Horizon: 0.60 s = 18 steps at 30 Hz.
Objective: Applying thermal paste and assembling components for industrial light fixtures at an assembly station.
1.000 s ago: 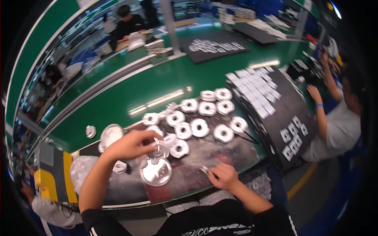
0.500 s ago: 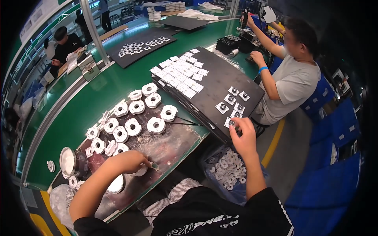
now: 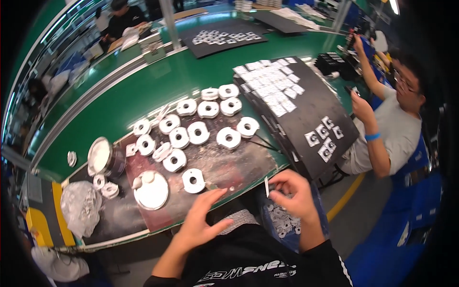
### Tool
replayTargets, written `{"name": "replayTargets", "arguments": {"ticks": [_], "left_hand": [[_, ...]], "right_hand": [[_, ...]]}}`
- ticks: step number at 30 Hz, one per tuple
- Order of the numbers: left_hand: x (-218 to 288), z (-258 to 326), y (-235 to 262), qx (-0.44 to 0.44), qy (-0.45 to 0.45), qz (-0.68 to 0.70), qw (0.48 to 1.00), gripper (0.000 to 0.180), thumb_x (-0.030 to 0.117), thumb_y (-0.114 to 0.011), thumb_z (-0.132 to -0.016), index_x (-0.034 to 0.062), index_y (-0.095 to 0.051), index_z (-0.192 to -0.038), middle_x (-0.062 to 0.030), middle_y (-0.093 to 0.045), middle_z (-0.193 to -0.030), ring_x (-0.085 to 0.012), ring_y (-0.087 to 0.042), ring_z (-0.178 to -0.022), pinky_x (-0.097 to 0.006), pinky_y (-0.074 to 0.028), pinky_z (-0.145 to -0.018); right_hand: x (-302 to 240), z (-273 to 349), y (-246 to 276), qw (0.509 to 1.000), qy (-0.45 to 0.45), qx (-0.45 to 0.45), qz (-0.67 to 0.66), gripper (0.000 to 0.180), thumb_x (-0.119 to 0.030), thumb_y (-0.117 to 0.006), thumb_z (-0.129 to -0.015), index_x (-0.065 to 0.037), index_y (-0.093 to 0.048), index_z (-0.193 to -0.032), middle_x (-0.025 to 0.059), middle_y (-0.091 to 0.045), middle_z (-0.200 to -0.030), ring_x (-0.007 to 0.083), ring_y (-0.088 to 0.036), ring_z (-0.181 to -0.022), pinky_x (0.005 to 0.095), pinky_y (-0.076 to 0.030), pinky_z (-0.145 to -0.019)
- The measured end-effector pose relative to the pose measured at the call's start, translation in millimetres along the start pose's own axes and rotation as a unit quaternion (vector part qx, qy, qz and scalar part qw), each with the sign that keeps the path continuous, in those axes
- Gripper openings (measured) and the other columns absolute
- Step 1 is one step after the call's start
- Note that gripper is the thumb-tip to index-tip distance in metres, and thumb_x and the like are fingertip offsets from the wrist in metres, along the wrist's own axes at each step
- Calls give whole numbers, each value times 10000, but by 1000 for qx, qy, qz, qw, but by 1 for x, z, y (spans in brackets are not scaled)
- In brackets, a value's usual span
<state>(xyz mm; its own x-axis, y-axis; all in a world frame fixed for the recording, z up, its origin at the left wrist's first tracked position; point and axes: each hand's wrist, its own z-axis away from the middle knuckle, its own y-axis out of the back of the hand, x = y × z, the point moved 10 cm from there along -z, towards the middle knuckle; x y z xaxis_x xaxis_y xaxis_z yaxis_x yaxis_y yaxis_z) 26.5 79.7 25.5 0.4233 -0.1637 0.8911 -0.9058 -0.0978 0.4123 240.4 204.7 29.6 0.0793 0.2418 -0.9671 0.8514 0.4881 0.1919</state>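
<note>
My right hand (image 3: 292,193) pinches a small white square plate (image 3: 267,187), seen nearly edge-on beyond the table's front edge. My left hand (image 3: 203,219) is in front of the table edge, its thumb and fingers spread and nothing in them. Just beyond its fingertips lies a white ring-shaped part (image 3: 193,181) with a dark centre hole. Several like it, such as one white ring (image 3: 198,133), are spread over the worn work board (image 3: 224,167). Farther right, white square plates with black centres (image 3: 312,138) lie on a black board stack (image 3: 306,112).
A tub of white paste (image 3: 99,155) and a white round lid (image 3: 152,193) with lumps stand left. Beside them is a clear plastic bag (image 3: 80,208). Below the table edge, a blue-lined bin (image 3: 284,222) holds white rings. A co-worker (image 3: 387,115) sits at the right.
My right hand has lifted one black-centred square plate from the board stack and brought it nearer. My left hand has left the work board, uncovering a ring, and opened. The view has shifted.
</note>
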Motion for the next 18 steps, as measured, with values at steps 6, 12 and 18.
{"name": "replayTargets", "arguments": {"ticks": [6, 12, 18], "left_hand": [[-30, 44, 1, 178, 36, 94, 979, 546, 96, -893, -779, 35, -678, -1277, -143, -712, -1285, -313, -676, -1200, -403, -519, -1045], [-25, 50, 36, 207, -1, 6, 978, 491, 73, -891, -765, 35, -709, -1219, -149, -735, -1235, -310, -692, -1165, -407, -539, -1011], [-43, 40, 68, 237, 2, -30, 971, 427, 63, -907, -730, 53, -762, -1131, -119, -768, -1151, -285, -708, -1079, -380, -552, -947]], "right_hand": [[16, 3, -122, 976, -25, -166, -138, 325, -12, -830, -818, -27, -730, -1127, 20, -666, -988, 56, -573, -805, 204, -387, -647], [37, -2, -170, 938, -95, -222, -248, 357, 41, -796, -871, 13, -671, -1205, 25, -635, -1057, 57, -575, -889, 211, -435, -733], [61, -25, -172, 970, -46, -188, -146, 496, -134, -840, -858, -38, -658, -1309, 35, -682, -1085, 116, -615, -958, 294, -499, -848]]}}
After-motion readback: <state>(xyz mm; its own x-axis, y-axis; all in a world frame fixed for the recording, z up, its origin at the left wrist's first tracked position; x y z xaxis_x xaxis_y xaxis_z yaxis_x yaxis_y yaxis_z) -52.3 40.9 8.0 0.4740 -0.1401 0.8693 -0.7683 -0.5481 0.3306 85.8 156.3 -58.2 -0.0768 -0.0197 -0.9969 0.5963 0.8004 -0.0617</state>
